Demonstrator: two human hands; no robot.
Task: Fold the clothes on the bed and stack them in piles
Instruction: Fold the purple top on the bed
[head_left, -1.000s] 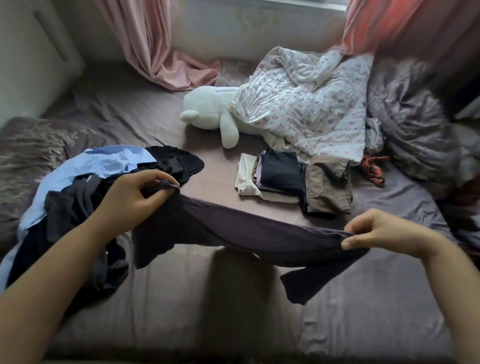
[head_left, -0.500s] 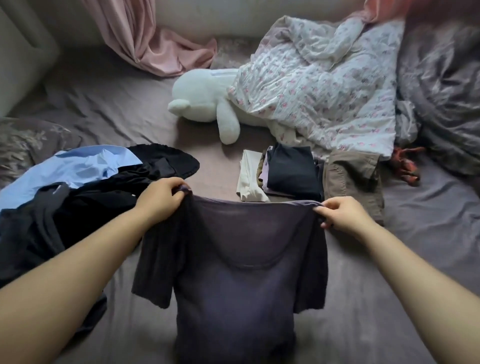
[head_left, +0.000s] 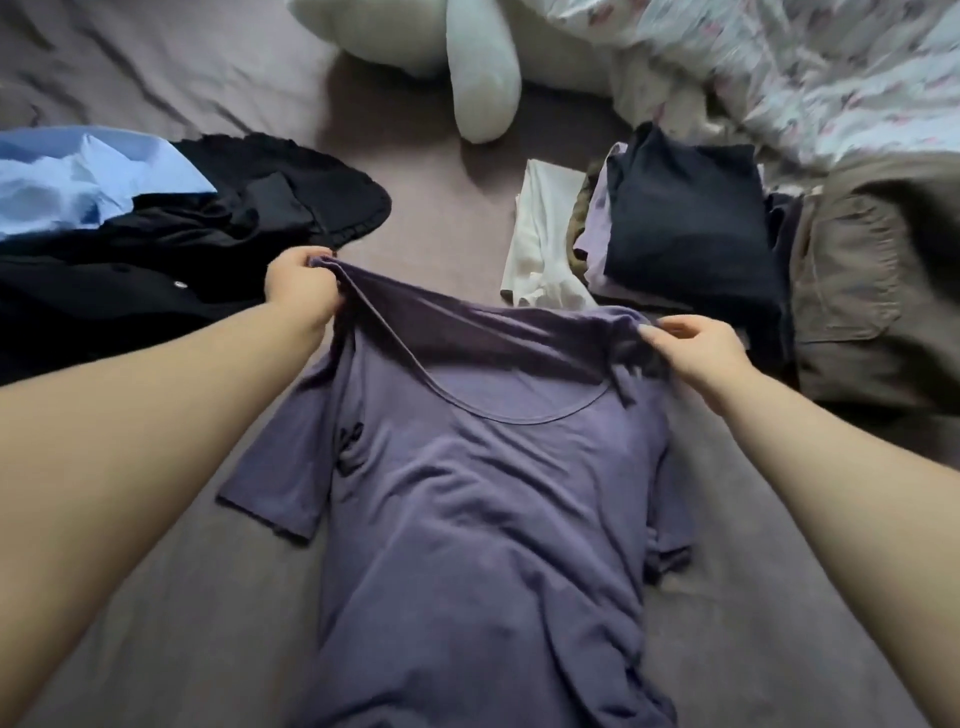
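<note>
Both hands pinch the purple tee at its shoulders over the bed.

Head view: I see the left hand (head_left: 301, 286) with fingers clamped on the tee's (head_left: 467, 519) left shoulder, lifted a little, and the right hand (head_left: 696, 348) with fingers clamped on the right shoulder. The tee lies front up on the bed (head_left: 182, 623), body running toward me, left sleeve spread flat, right sleeve bunched. Left of it sits an unfolded heap (head_left: 156, 249) of black and blue clothes. Beyond the right hand stands a folded pile (head_left: 685, 228), navy on top, with brown trousers (head_left: 872, 280) just beside it. A white plush toy (head_left: 483, 67) lies farther off.
</note>
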